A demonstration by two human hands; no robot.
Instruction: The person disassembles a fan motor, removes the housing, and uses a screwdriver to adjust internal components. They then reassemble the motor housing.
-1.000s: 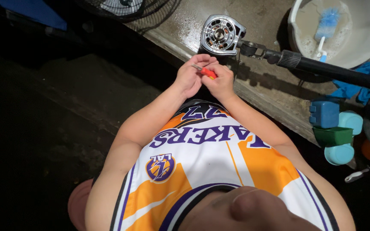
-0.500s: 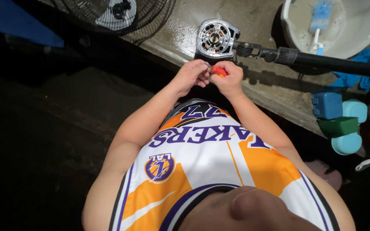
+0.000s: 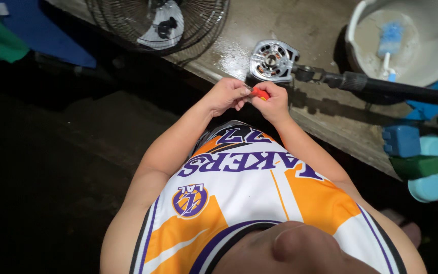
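Observation:
My left hand [image 3: 227, 95] and my right hand [image 3: 274, 103] meet in front of my chest, both closed around a small orange-red object [image 3: 260, 93] that shows between the fingers. What the object is cannot be told. Just beyond the hands a silver metal fan motor housing [image 3: 272, 61] lies on the wet concrete ledge [image 3: 325, 116], joined to a black pole [image 3: 381, 86] that runs off to the right.
A black wire fan guard with its blade [image 3: 158, 25] rests at the back left. A white bucket [image 3: 427, 71] holding a blue brush [image 3: 390, 38] stands at the back right. Blue, green and light blue plastic pieces [image 3: 416, 157] sit at the right. Dark ground lies to the left.
The view has shifted, so the fan guard and ledge show more fully. Both hands stay together on the orange-red object, fingers shifting slightly.

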